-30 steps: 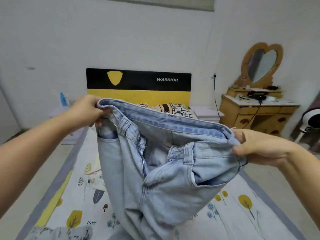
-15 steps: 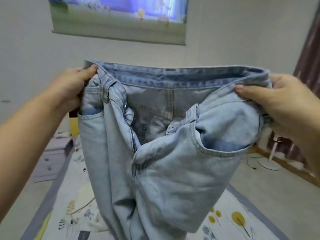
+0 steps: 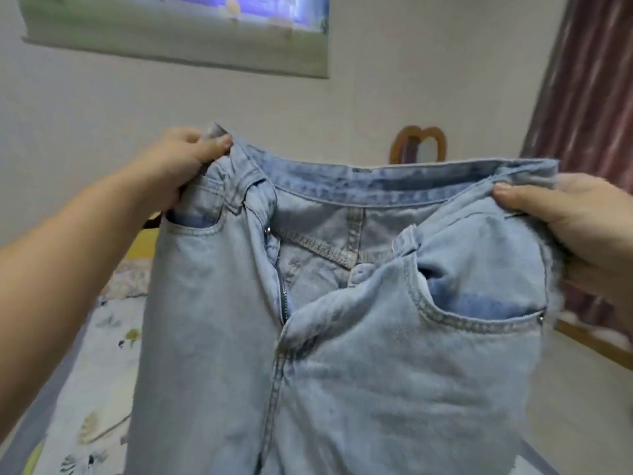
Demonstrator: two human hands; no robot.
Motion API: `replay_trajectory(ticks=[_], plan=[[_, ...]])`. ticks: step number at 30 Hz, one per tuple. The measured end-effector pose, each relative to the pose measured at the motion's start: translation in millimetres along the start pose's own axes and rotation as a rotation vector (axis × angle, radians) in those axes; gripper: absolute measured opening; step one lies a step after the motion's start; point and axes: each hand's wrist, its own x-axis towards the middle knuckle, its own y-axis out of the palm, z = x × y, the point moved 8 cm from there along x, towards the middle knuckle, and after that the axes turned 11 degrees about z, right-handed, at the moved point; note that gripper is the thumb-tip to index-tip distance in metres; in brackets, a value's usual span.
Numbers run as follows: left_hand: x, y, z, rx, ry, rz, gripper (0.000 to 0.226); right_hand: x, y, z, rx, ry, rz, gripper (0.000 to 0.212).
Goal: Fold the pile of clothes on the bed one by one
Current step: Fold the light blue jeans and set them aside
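Observation:
A pair of light blue jeans hangs in the air in front of me, front side facing me, with the fly unzipped and the waistband stretched wide. My left hand pinches the waistband at its left end. My right hand grips the waistband at its right end, thumb on top of the denim. The legs drop out of view at the bottom edge. The bed, with a leaf-patterned sheet, lies below and to the left. No other clothes are visible.
A picture hangs on the wall above. A heart-shaped wooden mirror peeks over the waistband. A dark red curtain hangs at the right, with pale floor beneath it.
The jeans stay held at both ends of the waistband. My view has swung from the headboard up to the wall picture, then right, so the mirror shows again.

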Motion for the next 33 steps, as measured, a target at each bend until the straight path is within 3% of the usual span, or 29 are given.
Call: replay_trajectory(ticks=[2,6,13,17,21,25,33], plan=[[-3,42,42,0.038,-0.044,0.063,0.023,-26,8,-39,-0.049,0.177,0.107,0.012],[-8,134,124,0.184,-0.130,0.182,0.027,-48,-43,-153,-0.060,0.385,0.013,0.009],[0,301,254,0.263,-0.316,0.368,0.037,-76,-137,-313,-0.187,0.581,-0.095,0.006],[17,388,312,0.318,-0.402,0.398,0.040,-74,-194,-399,-0.242,0.653,-0.108,0.018],[33,468,363,0.431,-0.457,0.432,0.034,-73,-241,-476,-0.294,0.766,-0.133,0.014],[52,534,413,0.543,-0.444,0.467,0.039,-65,-277,-537,-0.358,0.812,-0.163,0.033],[68,627,518,0.722,-0.374,0.550,0.038,-60,-320,-649,-0.637,0.821,-0.076,0.015]])
